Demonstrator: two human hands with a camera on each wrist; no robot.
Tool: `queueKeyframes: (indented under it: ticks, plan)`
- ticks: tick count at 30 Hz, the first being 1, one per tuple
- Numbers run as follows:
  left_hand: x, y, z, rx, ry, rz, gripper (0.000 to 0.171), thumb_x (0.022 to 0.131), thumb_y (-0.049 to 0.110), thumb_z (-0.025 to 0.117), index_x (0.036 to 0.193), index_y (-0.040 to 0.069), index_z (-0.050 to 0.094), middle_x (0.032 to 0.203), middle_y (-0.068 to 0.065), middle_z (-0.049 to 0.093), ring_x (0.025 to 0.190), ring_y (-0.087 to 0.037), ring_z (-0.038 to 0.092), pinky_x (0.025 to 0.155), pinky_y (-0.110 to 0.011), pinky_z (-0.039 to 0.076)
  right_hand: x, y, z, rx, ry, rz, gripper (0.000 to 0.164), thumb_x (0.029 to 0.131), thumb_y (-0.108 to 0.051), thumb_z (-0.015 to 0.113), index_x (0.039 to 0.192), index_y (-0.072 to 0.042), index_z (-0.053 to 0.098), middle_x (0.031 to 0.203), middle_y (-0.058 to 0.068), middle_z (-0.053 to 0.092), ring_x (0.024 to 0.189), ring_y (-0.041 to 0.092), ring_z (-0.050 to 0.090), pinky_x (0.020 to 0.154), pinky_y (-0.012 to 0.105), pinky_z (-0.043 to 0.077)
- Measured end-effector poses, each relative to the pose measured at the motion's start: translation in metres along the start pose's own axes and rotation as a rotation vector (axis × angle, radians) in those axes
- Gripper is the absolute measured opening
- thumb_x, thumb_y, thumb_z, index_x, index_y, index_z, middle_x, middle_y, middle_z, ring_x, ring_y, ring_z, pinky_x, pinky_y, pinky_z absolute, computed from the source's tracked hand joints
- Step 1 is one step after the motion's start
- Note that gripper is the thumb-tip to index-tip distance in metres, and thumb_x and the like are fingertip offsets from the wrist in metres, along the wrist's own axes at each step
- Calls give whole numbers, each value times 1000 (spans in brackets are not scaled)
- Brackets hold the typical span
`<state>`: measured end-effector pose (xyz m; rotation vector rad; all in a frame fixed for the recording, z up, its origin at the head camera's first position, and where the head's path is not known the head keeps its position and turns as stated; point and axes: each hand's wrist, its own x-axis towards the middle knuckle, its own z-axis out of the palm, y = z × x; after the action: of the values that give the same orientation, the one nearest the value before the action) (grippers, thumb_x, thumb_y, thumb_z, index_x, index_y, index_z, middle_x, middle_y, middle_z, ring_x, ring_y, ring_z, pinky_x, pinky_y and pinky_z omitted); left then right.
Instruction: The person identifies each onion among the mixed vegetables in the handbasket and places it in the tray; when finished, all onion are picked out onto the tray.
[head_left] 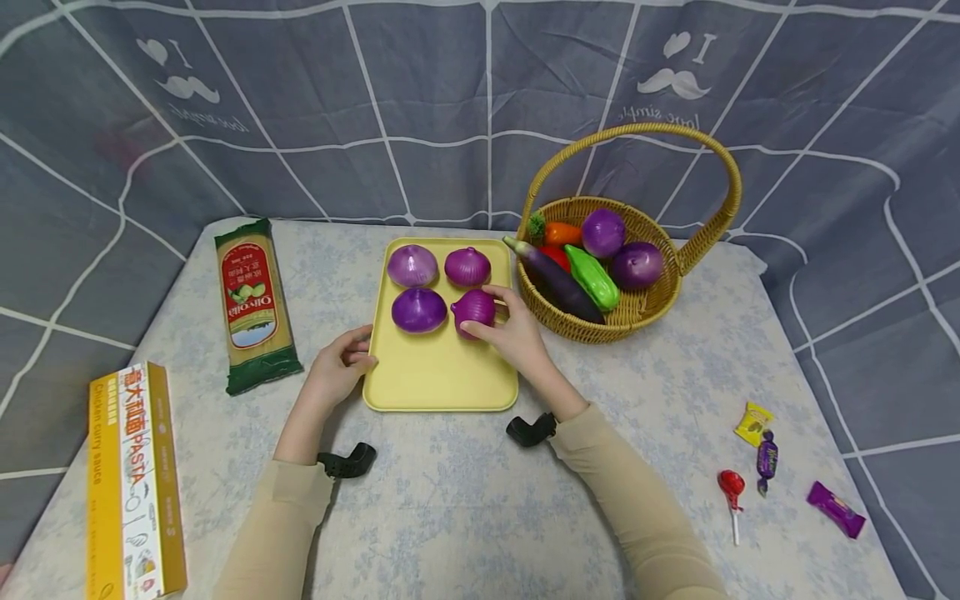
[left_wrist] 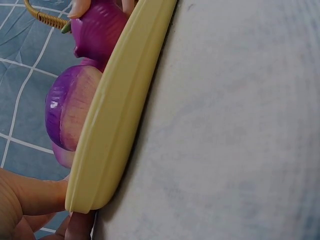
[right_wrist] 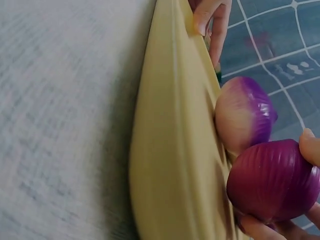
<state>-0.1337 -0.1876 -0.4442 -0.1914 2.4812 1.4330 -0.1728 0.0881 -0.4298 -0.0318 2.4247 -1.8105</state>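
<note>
A yellow tray (head_left: 438, 387) lies on the table with a red-purple onion (head_left: 467, 267), a pale purple onion (head_left: 412, 266) and a darker purple onion (head_left: 418, 311) on it. My right hand (head_left: 517, 327) holds another red-purple onion (right_wrist: 275, 181) between thumb and fingers, at the tray's right side. Whether that onion touches the tray I cannot tell. At the left edge of the tray, my left hand (head_left: 339, 365) pinches the rim, thumb on the side and fingers (left_wrist: 80, 226) partly hidden underneath.
Right of the tray stands a wicker basket (head_left: 660, 312) holding an eggplant (head_left: 558, 283), a green pepper (head_left: 592, 277) and other vegetables. On the left lie a pasta packet (head_left: 255, 304) and a pasta box (head_left: 135, 483). A lollipop (head_left: 731, 483) and wrapped candies (head_left: 836, 509) lie at the right.
</note>
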Motion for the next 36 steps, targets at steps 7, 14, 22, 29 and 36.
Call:
queueKeyframes:
  ticks: [7,14,22,29,36]
  plan:
    - [0,0,1,-2,-2,2,56,99,8,55,152,7,37,131,-22,53,113,-29,54,76,-15,46,4,4,3,-10,23,30,68,82,-20,82,139,-8,47,142,13,49,131,30,52,105,38,48]
    - [1,0,2,-14,3,-3,55,99,6,55,152,7,38,132,-22,54,115,-31,55,75,-13,47,6,8,4,-30,39,79,67,83,-20,81,138,-3,45,137,17,52,128,30,56,102,37,50]
    - [0,1,2,-9,2,7,55,100,6,55,152,6,37,131,-23,54,113,-29,55,75,-13,47,4,8,3,-57,45,51,69,84,-19,80,140,-3,43,138,17,52,126,29,57,100,36,51]
    - [0,0,1,1,-2,12,56,100,7,55,152,6,36,131,-23,53,114,-30,55,75,-14,47,-5,2,-3,-162,68,-51,61,88,-17,75,138,0,46,140,17,49,129,32,54,107,37,46]
    - [1,-1,1,-4,-3,6,56,100,7,54,153,7,36,132,-23,53,115,-30,54,75,-13,47,-22,-12,-19,-194,103,-96,39,93,-17,69,128,-3,59,129,15,58,122,33,58,105,40,48]
